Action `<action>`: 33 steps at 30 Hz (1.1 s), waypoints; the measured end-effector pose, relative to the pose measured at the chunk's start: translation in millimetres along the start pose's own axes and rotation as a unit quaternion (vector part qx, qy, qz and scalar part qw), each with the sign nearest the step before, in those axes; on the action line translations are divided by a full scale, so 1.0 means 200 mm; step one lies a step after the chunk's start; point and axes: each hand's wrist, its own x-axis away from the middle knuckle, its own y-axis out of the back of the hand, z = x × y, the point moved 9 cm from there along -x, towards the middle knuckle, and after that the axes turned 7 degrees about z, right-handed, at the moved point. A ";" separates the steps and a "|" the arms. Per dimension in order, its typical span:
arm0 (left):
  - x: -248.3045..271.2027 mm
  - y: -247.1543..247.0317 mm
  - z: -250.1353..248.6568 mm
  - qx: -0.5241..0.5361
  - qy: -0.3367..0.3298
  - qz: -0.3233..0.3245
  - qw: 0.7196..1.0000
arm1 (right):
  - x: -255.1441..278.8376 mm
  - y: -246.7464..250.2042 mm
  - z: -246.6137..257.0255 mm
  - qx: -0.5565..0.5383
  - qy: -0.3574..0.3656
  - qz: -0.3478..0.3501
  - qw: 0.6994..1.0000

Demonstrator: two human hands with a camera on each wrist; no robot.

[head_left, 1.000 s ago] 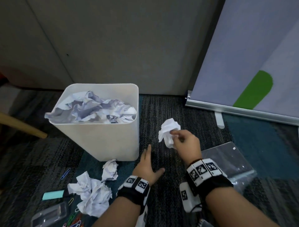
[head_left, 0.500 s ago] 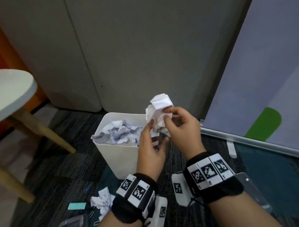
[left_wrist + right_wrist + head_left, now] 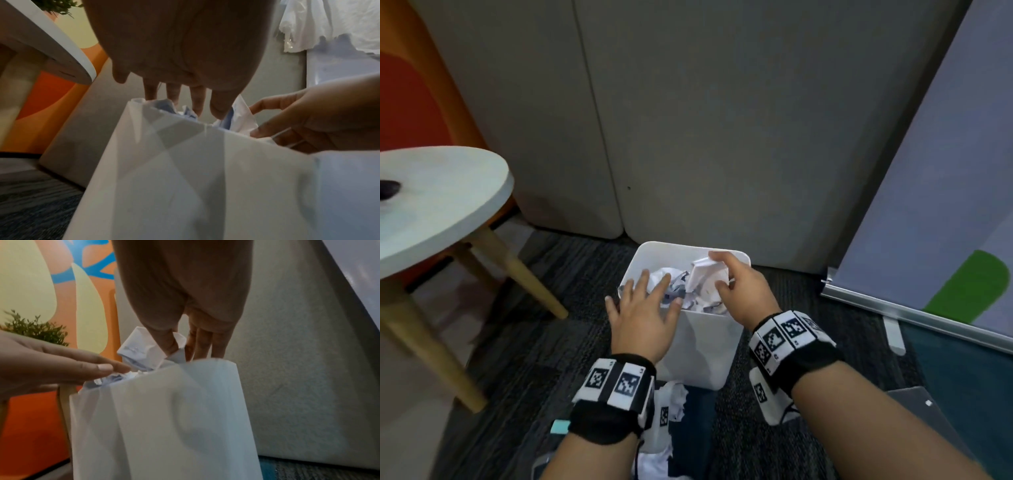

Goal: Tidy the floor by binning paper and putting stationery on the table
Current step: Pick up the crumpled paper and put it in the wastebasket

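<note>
Bin-top (image 3: 709,346) paper ball (image 3: 702,274) between hands (image 3: 743,291)

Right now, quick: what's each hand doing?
Left hand: open, fingers spread over the bin, holding nothing.
Right hand: fingers pinching a crumpled paper ball above the bin.

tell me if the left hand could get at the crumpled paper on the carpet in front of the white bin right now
Probably yes. The left hand is open and holds nothing, hovering over the white plastic bin's near rim. The crumpled white paper lies on the carpet just below its wrist, with nothing covering it; it would only need to lower.
</note>
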 end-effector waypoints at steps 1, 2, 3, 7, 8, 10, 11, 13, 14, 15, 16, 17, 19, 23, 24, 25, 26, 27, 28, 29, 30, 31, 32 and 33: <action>0.00 -0.03 0.00 -0.005 -0.007 0.014 1.000 | -0.01 -0.02 -0.01 0.021 0.000 0.002 1.000; 0.00 -0.05 0.00 -0.008 -0.014 0.021 1.000 | -0.01 -0.05 -0.01 0.043 -0.001 0.006 0.999; 0.00 -0.06 0.00 -0.015 -0.017 0.027 0.999 | 0.00 -0.08 -0.02 0.066 -0.003 0.013 0.998; -0.02 -0.10 -0.01 -0.043 -0.007 0.031 0.999 | 0.02 -0.12 -0.03 0.087 -0.006 -0.016 0.996; -0.03 -0.10 -0.01 -0.043 -0.006 0.028 0.999 | 0.02 -0.11 -0.04 0.080 -0.011 -0.023 0.996; -0.03 -0.10 -0.02 -0.043 -0.008 0.014 0.999 | 0.02 -0.12 -0.06 0.088 -0.025 -0.009 0.996; -0.03 -0.11 -0.02 -0.039 -0.007 0.006 0.999 | 0.02 -0.13 -0.06 0.101 -0.030 0.005 0.994; -0.03 -0.10 -0.02 -0.009 -0.006 -0.018 1.000 | 0.03 -0.13 -0.06 0.120 -0.026 0.022 0.992; -0.02 -0.08 -0.03 0.014 -0.012 -0.040 0.999 | 0.04 -0.12 -0.06 0.119 -0.018 0.023 0.992; 0.00 -0.06 -0.04 0.029 -0.027 -0.069 0.997 | 0.06 -0.11 -0.06 0.110 -0.012 0.016 0.994; 0.01 -0.03 -0.07 0.031 -0.049 -0.103 0.993 | 0.07 -0.09 -0.07 0.095 -0.005 0.000 0.995; 0.04 0.00 -0.11 0.025 -0.073 -0.135 0.988 | 0.10 -0.05 -0.07 0.080 0.006 -0.027 0.996; 0.09 0.05 -0.18 0.017 -0.116 -0.184 0.976 | 0.15 0.02 -0.05 0.065 0.039 -0.088 0.993; 0.18 0.04 -0.33 0.025 -0.181 -0.191 0.964 | 0.26 0.08 -0.03 0.063 0.107 -0.153 0.980; 0.20 0.01 -0.35 0.032 -0.196 -0.179 0.964 | 0.28 0.09 -0.04 0.058 0.110 -0.157 0.980; 0.23 -0.01 -0.38 0.040 -0.212 -0.166 0.962 | 0.30 0.09 -0.05 0.051 0.106 -0.157 0.981; 0.25 -0.05 -0.40 0.050 -0.229 -0.149 0.961 | 0.33 0.09 -0.07 0.045 0.100 -0.154 0.982; 0.28 -0.09 -0.42 0.061 -0.244 -0.127 0.959 | 0.35 0.07 -0.09 0.044 0.096 -0.149 0.983; 0.30 -0.14 -0.42 0.068 -0.251 -0.098 0.960 | 0.38 0.05 -0.11 0.046 0.094 -0.140 0.985; 0.31 -0.20 -0.40 0.069 -0.250 -0.068 0.963 | 0.41 0.01 -0.13 0.051 0.093 -0.125 0.987; 0.31 -0.27 -0.37 0.062 -0.240 -0.040 0.968 | 0.44 -0.04 -0.15 0.056 0.092 -0.105 0.989; 0.31 -0.35 -0.31 0.053 -0.221 -0.015 0.974 | 0.46 -0.09 -0.17 0.063 0.089 -0.083 0.991; 0.31 -0.42 -0.23 0.049 -0.192 0.012 0.980 | 0.48 -0.14 -0.20 0.072 0.085 -0.059 0.992; 0.30 -0.49 -0.15 0.046 -0.159 0.037 0.985 | 0.50 -0.20 -0.23 0.085 0.079 -0.034 0.993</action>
